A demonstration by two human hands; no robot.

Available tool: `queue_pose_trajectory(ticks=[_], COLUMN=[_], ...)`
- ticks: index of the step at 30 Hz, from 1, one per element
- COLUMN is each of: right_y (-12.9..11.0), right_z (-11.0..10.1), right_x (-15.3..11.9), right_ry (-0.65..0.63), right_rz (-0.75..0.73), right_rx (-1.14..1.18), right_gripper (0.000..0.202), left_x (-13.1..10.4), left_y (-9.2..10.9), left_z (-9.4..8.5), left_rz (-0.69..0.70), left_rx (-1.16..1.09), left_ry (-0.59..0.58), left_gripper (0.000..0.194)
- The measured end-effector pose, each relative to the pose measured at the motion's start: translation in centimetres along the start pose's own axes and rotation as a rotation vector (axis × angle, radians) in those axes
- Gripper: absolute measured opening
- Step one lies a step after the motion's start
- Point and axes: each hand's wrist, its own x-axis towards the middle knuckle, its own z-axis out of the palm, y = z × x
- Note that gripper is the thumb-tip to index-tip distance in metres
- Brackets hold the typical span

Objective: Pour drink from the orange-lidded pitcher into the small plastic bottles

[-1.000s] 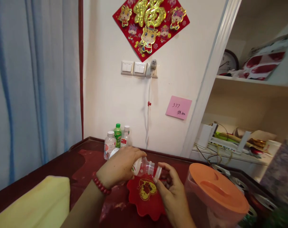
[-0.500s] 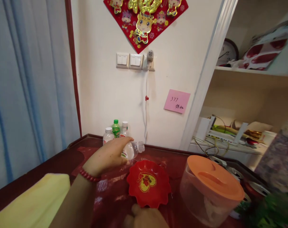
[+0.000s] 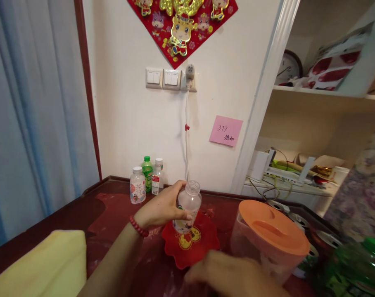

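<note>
My left hand [image 3: 167,206], with a red bead bracelet on the wrist, grips an uncapped clear bottle [image 3: 192,202] from its left side. The bottle stands nearly upright over the back left part of a red scalloped plate [image 3: 202,247] with a yellow heart design. My right hand [image 3: 227,272] is blurred at the bottom edge, in front of the plate; its fingers are bent, and what they hold, if anything, cannot be made out. An orange-lidded clear pitcher [image 3: 272,231] stands just beyond it on the right.
Three capped bottles, one a white-capped jar [image 3: 138,187], stand by the wall at the back left. A yellow cloth [image 3: 48,264] lies front left. Several cans [image 3: 299,220] and a large green bottle [image 3: 357,272] are at the right.
My left hand has moved right with the bottle, which has turned from lying tilted to nearly upright over the plate. My right hand has shifted right and further into view.
</note>
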Motion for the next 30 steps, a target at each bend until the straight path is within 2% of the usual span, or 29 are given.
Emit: queue_pose_trajectory(ticks=[1,3,5,7,12,15,19,23,25,27,30], right_y=[-0.5,-1.5,-2.1,-2.1,-0.1,0.5,1.7,3.7,4.7,5.7,7.5], right_z=[-1.7,-4.4,-6.3,-7.6,-9.4,-10.3,-11.4,-12.3,-12.7,-13.2,-13.6], right_x=[-0.4,-1.1,-1.8,-2.8,-5.5,-5.8,-5.7,-6.2,-6.4,-6.5,-6.8], right_ry=[0.032,0.210,0.439,0.614,0.831,0.928,0.979,0.946,0.928,0.908,0.840], right_rz=[0.072,0.140,0.227,0.310,0.484,0.501,0.484,0.525,0.570,0.635,0.705], right_rx=[0.088,0.185,0.174,0.092,-0.125,-0.155,-0.113,-0.159,-0.242,-0.332,-0.275], right_gripper=[0.026,0.031,0.031,0.038,0.049,0.053,0.056,0.048,0.041,0.035,0.029], left_x=[0.3,0.9,1.5,1.9,2.5,2.6,2.7,2.6,2.4,2.0,1.0], left_y=[-0.4,-1.4,-2.6,-3.8,-5.4,-5.5,-5.8,-6.2,-5.8,-4.9,-2.6], left_z=[0.5,1.3,2.2,2.9,3.8,3.9,3.5,2.0,0.7,-0.7,-2.0], left_rz=[-0.006,-0.021,-0.042,-0.051,-0.045,-0.042,-0.039,-0.070,-0.082,-0.052,-0.028], left_rx=[-0.017,-0.033,-0.022,-0.018,-0.023,-0.019,-0.067,-0.050,0.013,0.087,0.140], left_ry=[-0.002,-0.006,-0.011,-0.009,0.006,-0.017,-0.071,-0.100,-0.041,0.080,0.223], left_gripper=[0.068,0.068,0.070,0.071,0.073,0.073,0.085,0.104,0.100,0.085,0.071])
